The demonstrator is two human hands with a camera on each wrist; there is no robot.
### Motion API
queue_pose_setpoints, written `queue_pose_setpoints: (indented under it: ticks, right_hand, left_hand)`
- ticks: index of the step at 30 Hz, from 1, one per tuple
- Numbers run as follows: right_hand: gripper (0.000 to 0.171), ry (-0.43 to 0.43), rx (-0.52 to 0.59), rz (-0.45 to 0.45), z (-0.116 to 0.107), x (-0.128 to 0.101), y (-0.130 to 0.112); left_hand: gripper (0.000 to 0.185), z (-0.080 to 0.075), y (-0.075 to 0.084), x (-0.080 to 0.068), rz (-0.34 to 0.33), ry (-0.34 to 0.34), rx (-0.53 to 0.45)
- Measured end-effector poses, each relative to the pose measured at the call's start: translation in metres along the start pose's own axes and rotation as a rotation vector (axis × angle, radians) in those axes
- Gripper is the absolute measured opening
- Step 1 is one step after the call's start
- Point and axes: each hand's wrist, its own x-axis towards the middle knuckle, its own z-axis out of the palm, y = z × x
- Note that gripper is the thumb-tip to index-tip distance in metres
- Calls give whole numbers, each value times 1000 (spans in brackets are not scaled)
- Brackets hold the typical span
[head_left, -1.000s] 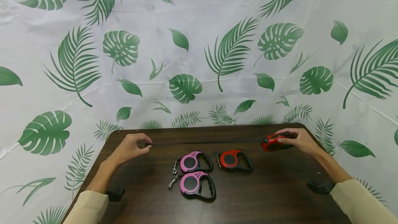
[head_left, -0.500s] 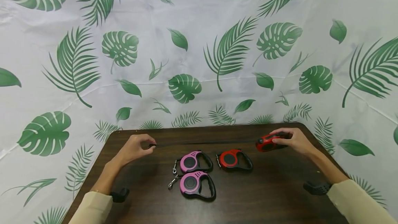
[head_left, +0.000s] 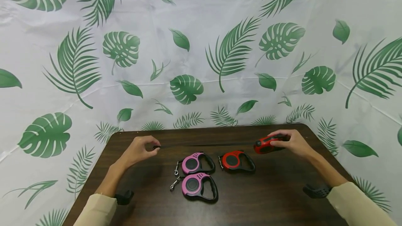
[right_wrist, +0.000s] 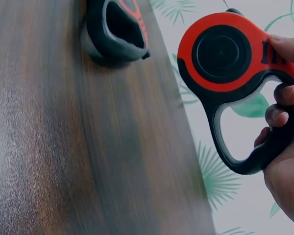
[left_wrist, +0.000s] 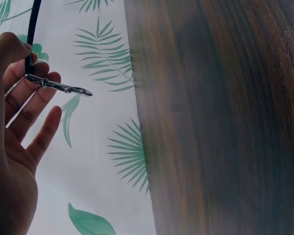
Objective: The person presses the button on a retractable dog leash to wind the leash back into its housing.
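My right hand (head_left: 293, 142) grips the black handle of a red retractable dog leash (right_wrist: 255, 29), its thumb up by the buttons. From that leash a dark strap (head_left: 213, 145) runs left across the back of the table to my left hand (head_left: 141, 151). There, thumb and fingers pinch the strap's end just above its metal clip (left_wrist: 59, 86), which lies across the fingers in the left wrist view. Below the strap, a second red leash (head_left: 233, 161) rests on the table, left of the held one.
Two pink retractable leashes, a rear one (head_left: 194, 163) and a front one (head_left: 196, 186), lie at the table's middle with metal clips pointing left. The dark wooden table (head_left: 267, 198) ends at a leaf-patterned white cloth (head_left: 194, 51) behind.
Both hands have moved inward toward each other, the left to the right and the right to the left with the red leash. The strap between them is shorter.
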Motion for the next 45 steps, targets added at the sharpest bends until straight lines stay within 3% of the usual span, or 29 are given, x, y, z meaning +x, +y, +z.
queue_pose_setpoints:
  ticks: [15,36,45]
  right_hand:
    - [29,-6,36,-6,9,0,-9]
    - [29,-23,108,-5,30,5,-23]
    - [28,-33,124,-17,42,7,-32]
  left_hand:
    - [20,8,3,5,2,13,-34]
    - [20,26,13,17,-9,-32,-97]
    - [18,33,20,24,31,-21,-126]
